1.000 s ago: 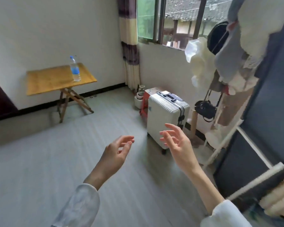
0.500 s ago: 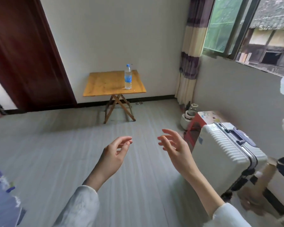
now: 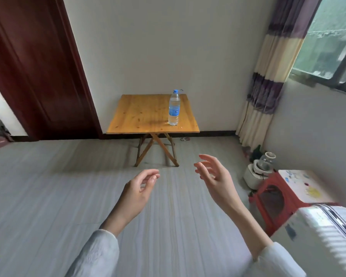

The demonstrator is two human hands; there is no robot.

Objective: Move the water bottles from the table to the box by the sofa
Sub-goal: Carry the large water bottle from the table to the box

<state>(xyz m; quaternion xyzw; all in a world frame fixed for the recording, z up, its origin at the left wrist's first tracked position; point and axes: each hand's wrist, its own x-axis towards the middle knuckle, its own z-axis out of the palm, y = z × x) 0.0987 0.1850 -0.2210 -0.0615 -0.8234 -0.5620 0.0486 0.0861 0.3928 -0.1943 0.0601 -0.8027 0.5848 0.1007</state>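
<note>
Ahead, one clear plastic water bottle with a blue cap and label (image 3: 174,108) stands upright on the square wooden folding table (image 3: 144,118) against the far wall.

Both bare hands hang in the near foreground over the grey striped floor (image 3: 48,186), well apart from the table and holding nothing: the left hand (image 3: 137,193) has a loose, released grip with fingers curled lightly inward, and the right hand (image 3: 215,176) is spread wide, its grip released too. At the right, a red plastic stool (image 3: 276,198) sits just beside a white ribbed hard-shell suitcase (image 3: 320,242); a dark red-brown wooden door (image 3: 36,66) fills the far left.
</note>
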